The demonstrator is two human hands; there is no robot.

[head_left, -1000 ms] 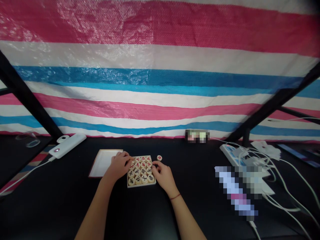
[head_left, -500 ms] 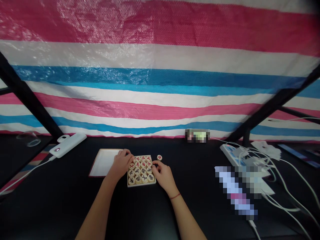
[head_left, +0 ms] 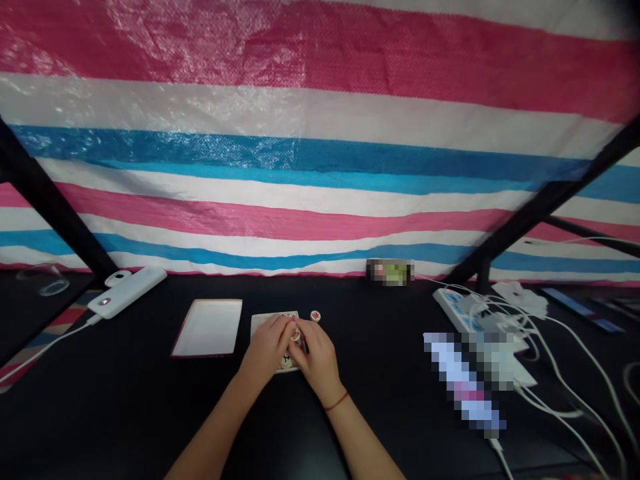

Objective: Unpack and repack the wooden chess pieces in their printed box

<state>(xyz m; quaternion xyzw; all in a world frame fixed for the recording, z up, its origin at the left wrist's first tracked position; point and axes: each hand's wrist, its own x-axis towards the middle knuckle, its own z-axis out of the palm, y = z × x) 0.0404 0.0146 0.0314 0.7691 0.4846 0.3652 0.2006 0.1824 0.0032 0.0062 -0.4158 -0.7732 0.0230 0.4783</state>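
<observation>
Both hands meet over a shallow, light-coloured box (head_left: 256,323) of round Chinese chess pieces. My left hand (head_left: 270,347) lies across the box, fingers curled against the pieces. My right hand (head_left: 319,353) closes in from the right edge, thumb and fingers bent round pieces between the hands. One Chinese chess piece (head_left: 295,334) with a red character shows between the fingertips; a black-marked piece (head_left: 286,360) shows below it. How many pieces each hand grips is hidden. A loose red-marked piece (head_left: 315,316) lies on the table just beyond my right hand.
The white-lined box lid (head_left: 207,328) lies left of the box. A white device (head_left: 129,293) with a cable is farther left. At right are a blurred phone-like object (head_left: 463,383), a power strip (head_left: 453,308) and tangled white cables. Striped sheeting (head_left: 300,200) hangs behind the black table.
My left hand has moved right from the box's left edge onto the pieces. My right hand has come left over them, so the two now meet and cover most of the box.
</observation>
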